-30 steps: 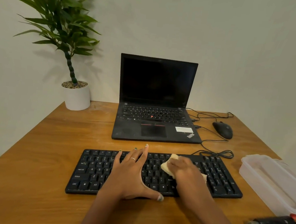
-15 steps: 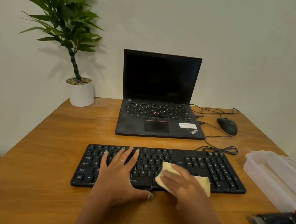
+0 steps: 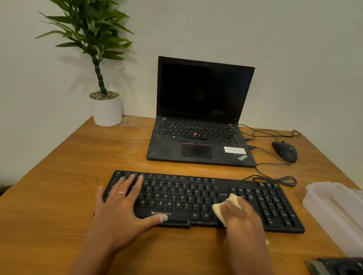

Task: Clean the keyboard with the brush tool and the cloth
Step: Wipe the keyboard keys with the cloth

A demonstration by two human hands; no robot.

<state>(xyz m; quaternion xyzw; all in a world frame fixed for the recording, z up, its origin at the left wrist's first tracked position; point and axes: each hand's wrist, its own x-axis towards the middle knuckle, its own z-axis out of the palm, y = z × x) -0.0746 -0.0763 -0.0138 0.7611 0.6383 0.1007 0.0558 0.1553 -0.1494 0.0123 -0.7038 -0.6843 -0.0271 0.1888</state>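
A black keyboard point(image 3: 184, 195) lies across the wooden desk in front of me. My left hand point(image 3: 123, 202) rests flat on its left end, fingers spread over the keys and the thumb along the front edge. My right hand point(image 3: 241, 218) presses a small cream cloth point(image 3: 220, 207) onto the keys right of the middle, just left of the arrow and number keys. Most of the cloth is hidden under that hand. The black brush tool point(image 3: 342, 274) lies on the desk at the lower right, away from both hands.
Behind the keyboard stands an open black laptop point(image 3: 200, 117), with a wired mouse point(image 3: 284, 151) and cables point(image 3: 276, 179) to its right. A clear plastic box point(image 3: 341, 215) sits at the right edge. A potted plant point(image 3: 107, 108) occupies the back left corner.
My right hand has slid the cloth rightward along the keyboard, from the middle toward the right. My left hand shifted left to the keyboard's left end. The view moved a little.
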